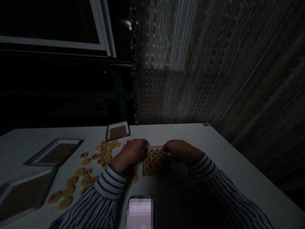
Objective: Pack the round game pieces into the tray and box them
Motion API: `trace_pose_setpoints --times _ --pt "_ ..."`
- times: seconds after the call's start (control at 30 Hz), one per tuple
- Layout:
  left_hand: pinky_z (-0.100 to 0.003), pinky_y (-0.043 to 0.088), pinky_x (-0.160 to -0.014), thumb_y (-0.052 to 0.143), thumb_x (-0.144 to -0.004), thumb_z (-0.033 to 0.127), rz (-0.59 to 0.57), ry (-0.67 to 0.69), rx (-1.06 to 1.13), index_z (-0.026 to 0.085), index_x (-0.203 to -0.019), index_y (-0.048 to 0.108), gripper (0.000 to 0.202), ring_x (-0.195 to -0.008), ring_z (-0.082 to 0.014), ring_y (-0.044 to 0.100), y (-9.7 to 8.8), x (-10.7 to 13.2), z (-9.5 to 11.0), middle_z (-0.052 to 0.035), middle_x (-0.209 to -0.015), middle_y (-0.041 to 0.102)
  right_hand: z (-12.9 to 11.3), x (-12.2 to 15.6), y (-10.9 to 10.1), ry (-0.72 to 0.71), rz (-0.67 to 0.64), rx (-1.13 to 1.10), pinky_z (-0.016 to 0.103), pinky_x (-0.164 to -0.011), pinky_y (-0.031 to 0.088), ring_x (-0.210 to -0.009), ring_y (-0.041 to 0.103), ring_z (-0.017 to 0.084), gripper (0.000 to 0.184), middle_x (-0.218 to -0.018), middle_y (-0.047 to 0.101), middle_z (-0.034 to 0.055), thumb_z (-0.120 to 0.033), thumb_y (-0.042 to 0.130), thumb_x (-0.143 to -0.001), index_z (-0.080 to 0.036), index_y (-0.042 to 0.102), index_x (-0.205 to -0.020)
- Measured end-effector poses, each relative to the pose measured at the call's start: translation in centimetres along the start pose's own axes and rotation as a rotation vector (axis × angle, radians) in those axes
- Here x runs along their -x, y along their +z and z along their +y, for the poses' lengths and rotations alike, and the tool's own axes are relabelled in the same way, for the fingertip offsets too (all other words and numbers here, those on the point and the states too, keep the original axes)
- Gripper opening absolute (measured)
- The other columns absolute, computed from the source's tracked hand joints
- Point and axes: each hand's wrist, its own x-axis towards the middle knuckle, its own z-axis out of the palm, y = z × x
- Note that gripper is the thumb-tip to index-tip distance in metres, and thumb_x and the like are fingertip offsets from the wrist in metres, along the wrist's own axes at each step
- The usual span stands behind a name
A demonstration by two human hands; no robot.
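Note:
A shallow box (pixel 143 173) holds rows of round Chinese chess pieces (pixel 153 161), marked with black and red characters. At its left edge is my left hand (pixel 133 152), with its fingers curled and partly hidden, so what they hold does not show. My right hand (pixel 182 151) is over the box's right side. Its fingers are pinched at a red-marked chess piece (pixel 165 154) beside the filled rows. Shadow darkens the lower right part of the box. More loose chess pieces (pixel 101 155) lie left of my left hand, some partly covered by my sleeve.
Two open trays or lids (pixel 54 152) (pixel 26 192) lie on the white table (pixel 228 178) at left. Another box part (pixel 118 131) is at the back edge. A pixelated phone-like screen (pixel 139 213) sits at the front. Behind the table hangs a string curtain (pixel 181 63). The room is dim.

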Motion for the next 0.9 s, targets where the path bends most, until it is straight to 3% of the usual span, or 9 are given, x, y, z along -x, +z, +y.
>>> trace_pose_setpoints --times 0.9 --pt "-0.032 0.04 -0.082 0.043 -0.078 0.025 0.001 0.008 -0.015 0.017 -0.105 0.058 0.032 -0.098 -0.0228 0.056 0.09 0.01 -0.21 -0.0118 -0.106 0.062 -0.5 -0.3 0.26 0.008 -0.101 0.029 0.025 -0.061 0.041 -0.079 0.06 0.02 0.025 -0.085 0.066 0.0105 -0.032 0.049 -0.074 -0.016 0.064 -0.086"
